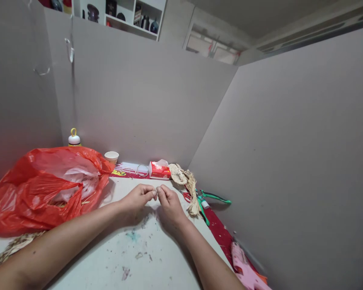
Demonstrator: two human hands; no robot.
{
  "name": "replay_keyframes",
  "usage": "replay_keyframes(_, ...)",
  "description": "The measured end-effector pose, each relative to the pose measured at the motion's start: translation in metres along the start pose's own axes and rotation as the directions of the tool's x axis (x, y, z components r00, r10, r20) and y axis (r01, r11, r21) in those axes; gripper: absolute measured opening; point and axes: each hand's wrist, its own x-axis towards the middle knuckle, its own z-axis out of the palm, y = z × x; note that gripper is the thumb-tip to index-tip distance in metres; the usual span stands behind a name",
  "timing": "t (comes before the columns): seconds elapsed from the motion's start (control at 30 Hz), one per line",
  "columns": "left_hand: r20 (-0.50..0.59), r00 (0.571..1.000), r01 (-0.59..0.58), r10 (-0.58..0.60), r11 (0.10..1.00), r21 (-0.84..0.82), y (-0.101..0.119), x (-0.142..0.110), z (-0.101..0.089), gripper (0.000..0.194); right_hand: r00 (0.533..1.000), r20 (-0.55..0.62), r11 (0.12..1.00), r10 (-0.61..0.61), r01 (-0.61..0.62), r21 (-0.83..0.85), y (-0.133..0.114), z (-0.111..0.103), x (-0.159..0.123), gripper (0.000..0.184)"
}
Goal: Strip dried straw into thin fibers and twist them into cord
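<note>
Above the middle of the white tabletop (157,257), my left hand (136,200) is closed in a pinch, thumb against the bent fingers. My right hand (172,207) mirrors it, also pinching, with the two sets of fingertips almost touching. Whatever lies between the fingertips, if anything, is too small to make out. Just beyond my right hand are a coiled, woven straw disc (178,175) and a bundle of pale, dry straw strips (192,195). Red-handled scissors (186,196) lie partly hidden beside the bundle.
A red plastic bag (33,189) bulges at left, near a paper cup (111,157) and bottle (74,139). White sticks (133,166) and a tissue pack (159,170) line the back. Green-handled pliers (205,207) and a pink glue gun (245,268) lie right. Grey partitions (139,88) surround the table.
</note>
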Motion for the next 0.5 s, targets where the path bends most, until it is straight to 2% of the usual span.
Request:
replay_keyframes(0.07,-0.071,0.987,-0.127,0.148,0.963,0.236,-0.003,0.000,0.003,0.025,0.982,-0.007,0.959,0.190,-0.184,0.217,-0.001,0.008,0.001,0.043)
replay_keyframes(0.13,-0.139,0.968,-0.145,0.207,0.921,0.362,-0.007,0.001,0.005,0.027,0.959,0.001,0.905,0.284,-0.268,0.331,-0.002,0.018,0.000,0.044)
replay_keyframes(0.2,-0.230,0.954,-0.100,0.194,0.926,0.365,-0.009,0.001,0.009,0.028,0.936,0.041,0.831,0.348,-0.329,0.449,-0.003,0.028,-0.003,0.044)
replay_keyframes(0.27,-0.290,0.945,-0.044,0.150,0.938,0.344,-0.009,0.002,0.015,0.026,0.903,0.109,0.718,0.415,-0.398,0.571,-0.004,0.037,-0.008,0.048)
replay_keyframes(0.33,-0.256,0.957,-0.015,0.138,0.903,0.430,-0.005,0.003,0.019,0.023,0.899,0.109,0.667,0.425,-0.392,0.633,-0.004,0.044,-0.011,0.047)
replay_keyframes(0.4,-0.205,0.975,0.032,0.088,0.853,0.520,0.001,0.003,0.022,0.023,0.925,-0.001,0.690,0.381,-0.284,0.666,-0.003,0.047,-0.012,0.040)
replay_keyframes(0.5,-0.101,0.992,0.116,-0.071,0.809,0.576,0.018,-0.007,0.023,0.025,0.914,-0.070,0.669,0.399,-0.238,0.704,0.000,0.044,-0.008,0.028)
